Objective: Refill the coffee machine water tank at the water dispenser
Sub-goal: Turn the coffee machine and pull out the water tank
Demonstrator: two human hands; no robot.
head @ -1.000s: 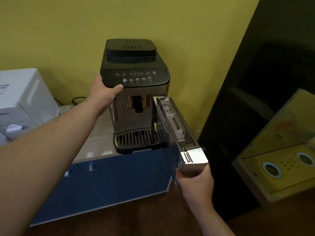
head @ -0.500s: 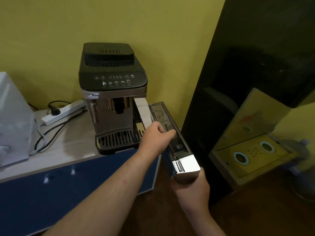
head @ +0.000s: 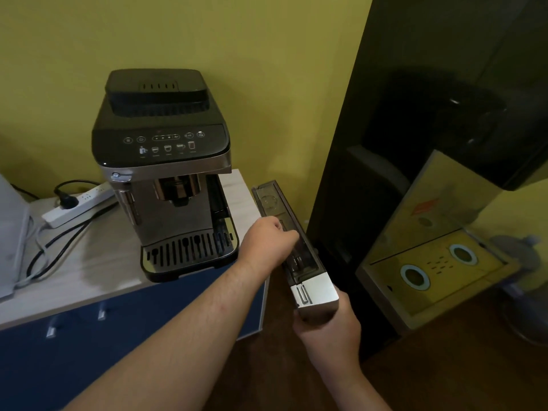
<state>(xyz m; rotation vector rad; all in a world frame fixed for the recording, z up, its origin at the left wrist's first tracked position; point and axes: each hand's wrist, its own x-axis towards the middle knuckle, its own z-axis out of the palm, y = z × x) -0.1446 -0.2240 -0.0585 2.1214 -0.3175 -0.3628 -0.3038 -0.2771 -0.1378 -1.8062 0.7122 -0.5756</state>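
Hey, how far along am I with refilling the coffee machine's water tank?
Done: the water tank is out of the coffee machine, clear of its open side slot. In hand: your right hand holds the tank's silver front end and your left hand grips its top near the middle. Left: carrying it to the dispenser, filling it, and sliding it back in. No water shows inside.

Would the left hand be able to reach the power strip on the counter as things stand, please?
Probably not freely: the left hand grips the water tank, and the coffee machine stands between it and the power strip.
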